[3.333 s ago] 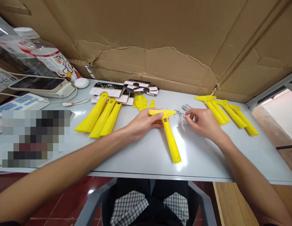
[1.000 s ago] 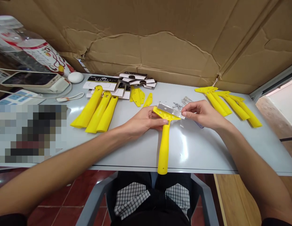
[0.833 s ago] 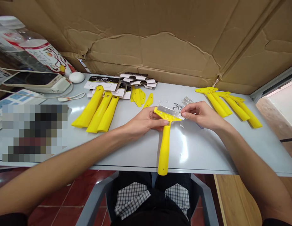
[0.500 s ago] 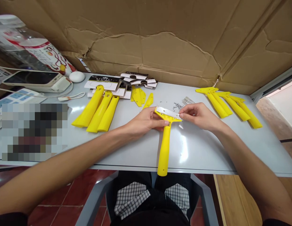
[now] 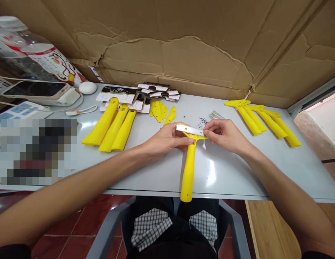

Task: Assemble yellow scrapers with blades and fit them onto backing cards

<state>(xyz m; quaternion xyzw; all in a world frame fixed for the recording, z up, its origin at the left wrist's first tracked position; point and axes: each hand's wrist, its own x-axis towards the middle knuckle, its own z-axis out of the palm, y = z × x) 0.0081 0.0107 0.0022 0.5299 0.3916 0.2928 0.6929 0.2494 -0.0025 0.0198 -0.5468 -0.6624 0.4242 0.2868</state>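
Note:
My left hand (image 5: 169, 139) is closed round the head of a yellow plastic scraper (image 5: 188, 172), whose handle points toward me over the table edge. Across that head lies a flat silver blade (image 5: 190, 129). The fingertips of my right hand (image 5: 223, 133) pinch the blade's right end. Just beyond the hands sits a small pile of screws (image 5: 202, 122), with several more silver blades (image 5: 216, 115) beside it. Loose yellow cover plates (image 5: 158, 110) rest behind my left hand.
More yellow scraper handles (image 5: 274, 124) lie at the right. At the left are further yellow handles (image 5: 102, 124) with printed cards (image 5: 116, 95), a phone (image 5: 35, 89), a cable and a plastic bottle (image 5: 45, 57). Cardboard (image 5: 162, 39) stands along the back.
The blade has shifted slightly left over the scraper's head, my right fingers moving with it. My left hand keeps its hold on the scraper.

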